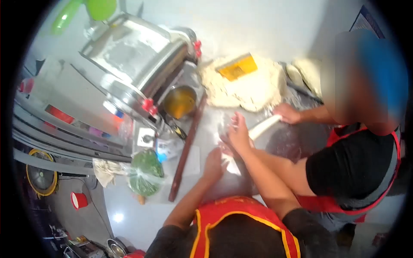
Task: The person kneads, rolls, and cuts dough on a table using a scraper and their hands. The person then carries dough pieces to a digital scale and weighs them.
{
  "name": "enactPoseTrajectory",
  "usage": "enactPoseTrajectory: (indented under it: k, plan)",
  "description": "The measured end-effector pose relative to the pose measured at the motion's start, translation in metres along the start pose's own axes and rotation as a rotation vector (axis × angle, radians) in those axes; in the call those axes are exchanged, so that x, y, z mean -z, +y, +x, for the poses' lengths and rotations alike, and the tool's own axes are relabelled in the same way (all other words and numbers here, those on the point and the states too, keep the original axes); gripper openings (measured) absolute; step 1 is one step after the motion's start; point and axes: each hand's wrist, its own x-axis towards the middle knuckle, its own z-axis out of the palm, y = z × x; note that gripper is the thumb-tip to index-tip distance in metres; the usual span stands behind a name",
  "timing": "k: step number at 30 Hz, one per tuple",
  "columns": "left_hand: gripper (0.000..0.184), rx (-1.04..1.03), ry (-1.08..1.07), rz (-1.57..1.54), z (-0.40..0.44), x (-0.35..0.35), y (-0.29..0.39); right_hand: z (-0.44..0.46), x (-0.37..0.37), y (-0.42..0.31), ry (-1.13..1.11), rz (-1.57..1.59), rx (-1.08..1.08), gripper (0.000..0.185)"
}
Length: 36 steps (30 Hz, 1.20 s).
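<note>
In the head view my left hand (pixel 213 164) is low over the steel worktop, beside a white patch of dough or flour (pixel 231 165). Its fingertips are blurred and partly hidden, so its grip is unclear. My right hand (pixel 238 132) is raised just above and to the right, floury, fingers up and apart, with nothing visible in it. Right of it lies a pale dough roll (pixel 264 127). A co-worker's hand (pixel 287 113) holds the roll's far end. The co-worker's other forearm (pixel 275 161) passes behind my right arm, and its hand is mostly hidden.
A large dough mass (pixel 245 88) lies at the back with a yellow scraper (pixel 238 67) on it. To the left are a dough-rolling machine (pixel 129 51), a metal pot of yellow liquid (pixel 180 102), a long brown rolling pin (pixel 188 148) and a bag of greens (pixel 146 172). The co-worker stands close on my right.
</note>
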Motion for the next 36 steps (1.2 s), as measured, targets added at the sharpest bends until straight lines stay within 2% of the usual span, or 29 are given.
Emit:
enactPoseTrajectory:
  k: [1,3,6,9,10,13,15,18,19,23,25,27,29,32,36]
  plan:
    - [0.058,-0.025,-0.086,-0.017,0.019,0.01,0.009,0.011,0.004,-0.01,0.026,-0.012,0.108,0.059]
    - [0.06,0.005,-0.069,0.03,0.036,0.003,0.002,0.006,0.027,-0.021,0.086,-0.064,0.259,0.058]
    - [0.058,0.046,-0.07,0.033,0.037,0.001,-0.003,0.013,0.058,-0.034,0.246,-0.123,0.27,0.062]
    - [0.057,0.069,-0.02,0.042,0.033,0.008,-0.008,0.026,0.08,-0.027,0.306,0.014,0.178,0.067]
    - [0.056,0.122,-0.036,0.057,0.028,0.007,-0.01,0.028,0.087,-0.017,0.363,-0.146,0.272,0.07]
    - [0.055,0.191,-0.076,0.054,0.025,0.002,-0.009,0.025,0.077,0.001,0.297,-0.331,0.348,0.072]
    - [0.056,0.193,-0.052,0.045,0.024,-0.001,-0.007,0.017,0.06,0.0,0.214,-0.371,0.322,0.07]
    - [0.058,0.057,-0.053,0.096,0.014,-0.019,-0.012,0.017,0.052,0.013,0.068,-0.42,0.29,0.072]
    - [0.061,0.072,-0.093,0.042,0.015,-0.017,-0.004,0.016,0.048,0.02,0.011,-0.433,0.279,0.073]
    - [0.062,0.025,-0.165,0.01,0.026,-0.027,0.017,0.029,0.066,0.053,0.01,-0.506,0.179,0.075]
    - [0.061,0.09,-0.167,0.021,0.033,-0.03,0.009,0.052,0.095,0.055,0.192,-0.473,0.18,0.071]
    - [0.061,0.122,-0.151,0.068,0.032,-0.038,0.001,0.078,0.137,0.053,0.49,-0.394,0.148,0.07]
    - [0.06,0.113,-0.087,0.16,0.041,-0.038,-0.019,0.092,0.168,0.026,0.795,-0.368,0.214,0.069]
    - [0.062,0.219,-0.017,0.164,0.058,-0.033,-0.025,0.099,0.167,0.005,0.788,-0.362,0.285,0.069]
    - [0.062,0.239,-0.052,0.177,0.068,-0.04,-0.026,0.109,0.128,0.039,0.455,-0.32,0.106,0.068]
